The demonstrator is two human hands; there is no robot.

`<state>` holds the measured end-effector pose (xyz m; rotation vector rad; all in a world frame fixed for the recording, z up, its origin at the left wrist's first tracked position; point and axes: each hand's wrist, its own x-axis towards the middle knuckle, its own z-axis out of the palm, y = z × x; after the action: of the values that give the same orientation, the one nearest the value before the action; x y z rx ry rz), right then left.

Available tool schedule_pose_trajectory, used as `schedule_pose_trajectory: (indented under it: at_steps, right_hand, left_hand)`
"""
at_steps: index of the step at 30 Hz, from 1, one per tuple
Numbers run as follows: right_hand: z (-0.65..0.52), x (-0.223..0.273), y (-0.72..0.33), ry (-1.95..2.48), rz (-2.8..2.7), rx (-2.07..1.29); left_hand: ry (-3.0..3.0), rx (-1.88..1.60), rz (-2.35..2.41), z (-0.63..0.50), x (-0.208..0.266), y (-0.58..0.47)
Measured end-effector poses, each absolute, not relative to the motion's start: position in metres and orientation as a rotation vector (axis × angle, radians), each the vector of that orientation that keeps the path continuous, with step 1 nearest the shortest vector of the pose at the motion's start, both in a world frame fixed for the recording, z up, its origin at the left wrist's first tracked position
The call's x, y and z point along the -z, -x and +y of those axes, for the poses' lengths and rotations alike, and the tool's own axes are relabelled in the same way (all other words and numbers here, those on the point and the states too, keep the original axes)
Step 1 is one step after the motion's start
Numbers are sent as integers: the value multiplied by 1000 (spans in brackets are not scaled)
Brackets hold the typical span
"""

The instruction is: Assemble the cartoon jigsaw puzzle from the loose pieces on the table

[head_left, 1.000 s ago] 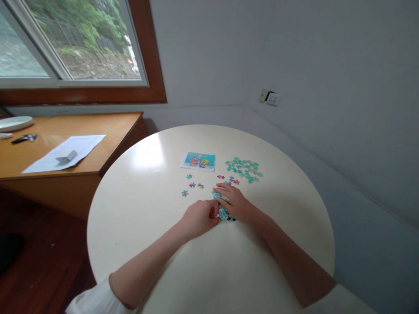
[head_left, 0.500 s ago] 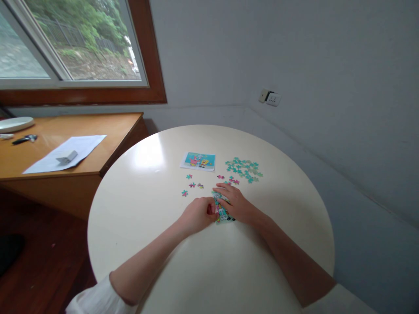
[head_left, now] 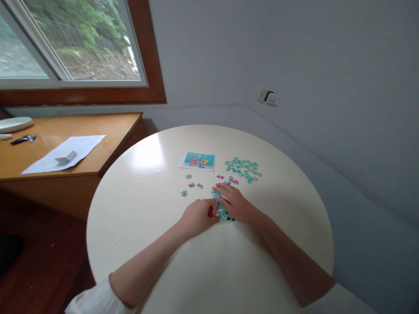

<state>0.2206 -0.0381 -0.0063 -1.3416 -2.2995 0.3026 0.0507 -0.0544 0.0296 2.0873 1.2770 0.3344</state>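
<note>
A partly joined jigsaw puzzle (head_left: 223, 213) with cartoon figures lies on the round table in front of me. At its left edge my left hand (head_left: 200, 216) is closed, thumb and fingertips pinched on a pinkish puzzle piece (head_left: 214, 209) that they mostly cover. My right hand (head_left: 237, 203) rests over the joined part from the right, fingers stretched out and spread, hiding its right side. Just beyond my hands are a few loose pink and teal pieces (head_left: 234, 180). Several more loose pieces (head_left: 191, 185) are scattered to the left.
A picture card (head_left: 198, 161) with the cartoon scene lies farther back on the white round table (head_left: 131, 235). Right of it spreads a heap of teal pieces (head_left: 244, 168). A wooden desk (head_left: 114, 126) at left carries paper (head_left: 42, 161), a small grey block (head_left: 66, 157) and a white plate (head_left: 15, 124).
My left hand has shifted very slightly at the puzzle's left edge, its fingertips still pinched. My right hand stays in place over the joined part.
</note>
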Motion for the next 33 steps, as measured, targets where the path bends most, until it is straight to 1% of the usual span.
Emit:
schedule_pose_trajectory:
  at_steps: [3,9,15,21,26,33]
  right_hand:
    - [-37,7,-220,1309,-2260,-313]
    - [-32,4,-222,1282,-2032,-245]
    - [-26,0,-234,1417,-1739,-123]
    - [-22,10,-241,1676,-1645,-43]
    - [-23,10,-243,1853,-1685,2]
    - [-24,10,-244,2012,-1769,70]
  left_hand:
    - [-2066,-369,1244,-54,-29,-50]
    - [-1857,-601,1210,-43,-21,-48]
    - [-1681,-896,1271,-30,-25,-41]
    - [-1521,-1177,1206,-22,-27,-32]
    - [-1453,-1255,1204,-19,-24,-29]
    - [-1480,-1262,1215,-21,-20,-32]
